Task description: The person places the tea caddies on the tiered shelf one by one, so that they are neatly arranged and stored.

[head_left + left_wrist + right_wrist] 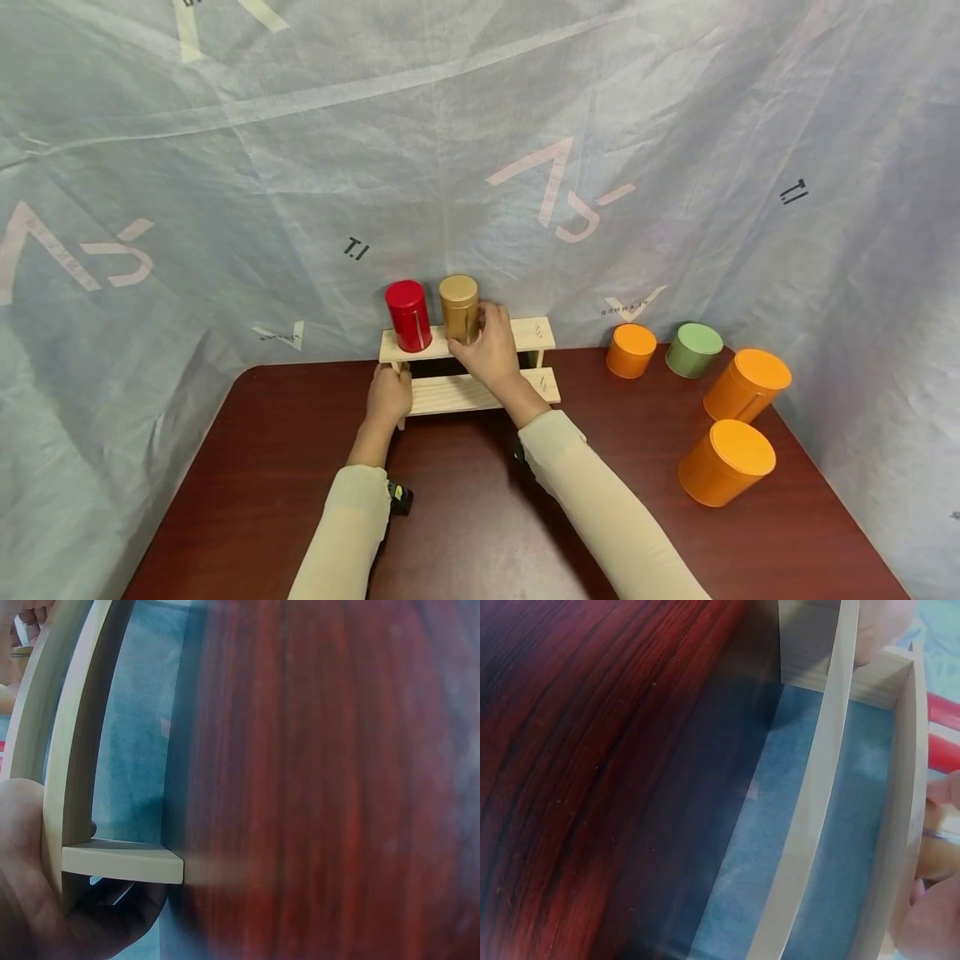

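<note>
A small two-step wooden shelf (457, 395) stands on the table against the back cloth. At its left end my left hand (391, 392) grips the lower board; in the left wrist view the thumb lies over the board (75, 750) and the fingers curl beneath. On the upper step my right hand (491, 350) holds a gold canister (459, 302) upright, thumb and fingers about its lower part. Left of it, a red canister (408, 317) stands upright on the same step, a small gap between them. The right wrist view catches only part of the gold canister (939, 847).
Towards the table's right side stand a small orange tin (631, 352), a green tin (693, 350) and two larger orange canisters (738, 387). Grey printed cloth (420, 167) hangs behind and beside the dark red wooden table (450, 517).
</note>
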